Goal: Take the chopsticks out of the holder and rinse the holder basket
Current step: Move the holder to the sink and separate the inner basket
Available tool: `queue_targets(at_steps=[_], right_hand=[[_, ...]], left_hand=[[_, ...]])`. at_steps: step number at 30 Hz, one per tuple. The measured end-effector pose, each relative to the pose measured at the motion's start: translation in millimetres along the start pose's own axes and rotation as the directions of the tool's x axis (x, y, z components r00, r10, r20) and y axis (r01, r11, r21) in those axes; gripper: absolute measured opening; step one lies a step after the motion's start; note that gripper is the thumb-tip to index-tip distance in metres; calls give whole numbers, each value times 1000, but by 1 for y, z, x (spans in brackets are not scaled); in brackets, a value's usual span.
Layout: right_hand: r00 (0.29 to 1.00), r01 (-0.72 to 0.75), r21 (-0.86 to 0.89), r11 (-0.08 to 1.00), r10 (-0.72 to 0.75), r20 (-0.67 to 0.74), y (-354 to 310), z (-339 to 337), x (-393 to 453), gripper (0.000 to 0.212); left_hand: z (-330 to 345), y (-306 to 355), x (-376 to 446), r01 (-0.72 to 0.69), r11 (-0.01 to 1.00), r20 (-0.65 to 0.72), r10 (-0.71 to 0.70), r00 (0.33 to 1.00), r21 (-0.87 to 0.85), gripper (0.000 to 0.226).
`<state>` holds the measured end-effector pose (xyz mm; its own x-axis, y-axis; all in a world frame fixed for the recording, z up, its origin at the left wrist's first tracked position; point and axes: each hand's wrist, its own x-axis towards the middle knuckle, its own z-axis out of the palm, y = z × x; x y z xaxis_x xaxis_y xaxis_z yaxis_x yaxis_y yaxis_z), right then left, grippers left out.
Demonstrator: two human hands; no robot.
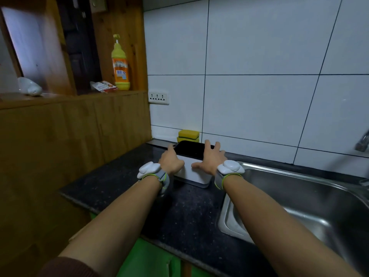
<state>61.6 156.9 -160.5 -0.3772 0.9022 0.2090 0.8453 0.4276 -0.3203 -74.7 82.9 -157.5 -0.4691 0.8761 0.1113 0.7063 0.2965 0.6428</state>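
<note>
So the person is standing at a dark speckled stone tabletop [179, 212] with a big stainless steel sink basin [311, 198] on its right side, white tiled wall behind. Right at the back of that tabletop, just left of the sink edge, the white rectangular plastic holder with a dark top [196, 172] is sitting close to the wall, and a yellow sponge [188, 135] is tucked just behind it.

Both arms are reaching in toward it. The left hand [171, 161] is coming onto the holder's left end, and I can't really tell if its fingers are wrapping the side or just lying against it. The right hand [211, 159] is lying across the top right part with its fingers spread and fairly straight, so not gripping anything as far as I can see.

I'm not seeing any chopsticks from here, the dark top is hiding whatever's inside, so I'd guess they're only getting started.

If it were me, I'd be getting one hand properly around the white body to steady it while the other deals with that dark top part, lifting straight up instead of prying at a corner, since the thing is looking light and probably skids on that smooth stone. Sliding it forward off the wall first is giving the fingers more room too. And the sink is right there, so keeping it over the tabletop until the chopsticks are out is saving a spill.
</note>
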Motion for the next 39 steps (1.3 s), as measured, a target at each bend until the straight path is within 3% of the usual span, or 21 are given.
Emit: queue_targets(at_steps=[5,12,23,26,28,34,39], right_hand=[[1000,20,124,992,-21,10,6,6,8,94],[999,40,228,973,-31,-43,15,7,5,98],[989,60,279,958,-20,-146,54,-25,-30,109],[987,51,293,955,-3,-162,78,-34,-48,111],[985,50,291,955,1,-175,97,-40,-58,111],[977,57,252,966,-2,-215,148,-57,-89,108],[971,67,218,974,-14,-237,190,-68,-114,108]], left_hand=[[9,2,4,10,998,-32,-12,999,-62,45],[10,3,0,44,976,-87,-64,994,-214,54],[19,33,-14,-11,933,-181,-59,982,-360,39],[34,49,-25,-47,923,-202,-34,979,-381,23],[48,60,-33,-57,920,-198,-23,980,-387,14],[87,86,-47,-64,876,-142,-5,990,-479,15],[123,106,-61,-64,831,-48,46,998,-552,28]])
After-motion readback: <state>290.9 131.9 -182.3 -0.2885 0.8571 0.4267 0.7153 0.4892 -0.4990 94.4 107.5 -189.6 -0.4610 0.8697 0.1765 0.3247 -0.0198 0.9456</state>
